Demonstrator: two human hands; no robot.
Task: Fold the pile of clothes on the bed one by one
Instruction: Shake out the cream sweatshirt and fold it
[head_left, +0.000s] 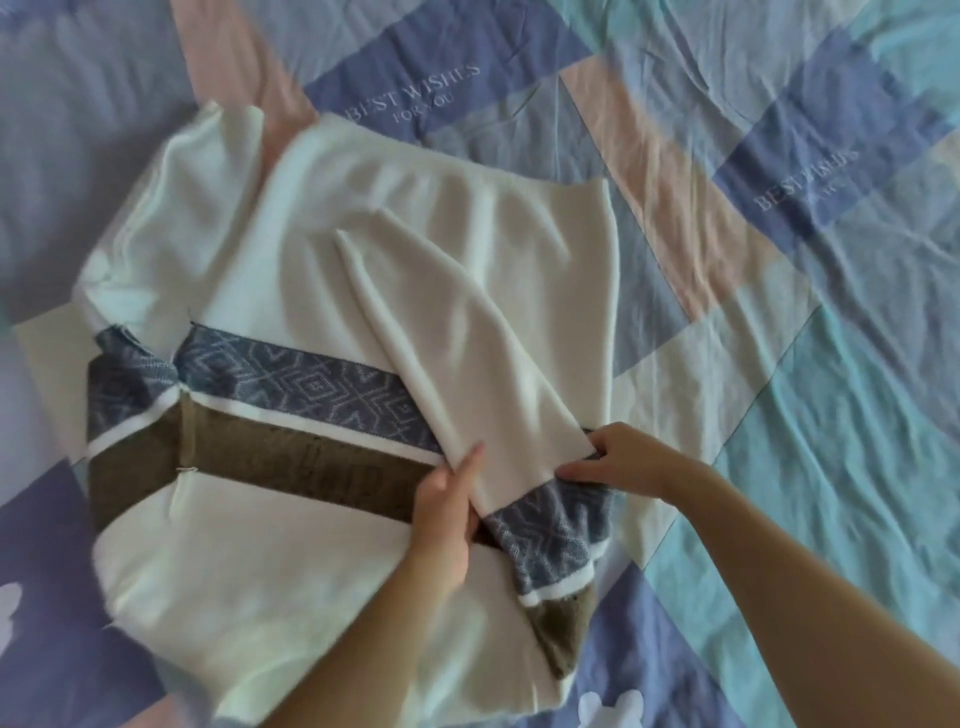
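A cream knitted sweater (332, 249) with a blue diamond-patterned band and a brown band lies spread flat on the bed's patchwork sheet (831, 364) of blue, pink and pale squares; one long cream sleeve (467, 338) is folded diagonally across its body — cuff end far, banded end near; the left hand (447, 519) rests flat and open against the sleeve's left edge; the right hand (618, 457) pinches the sleeve's right edge, fingers closed on the fabric.
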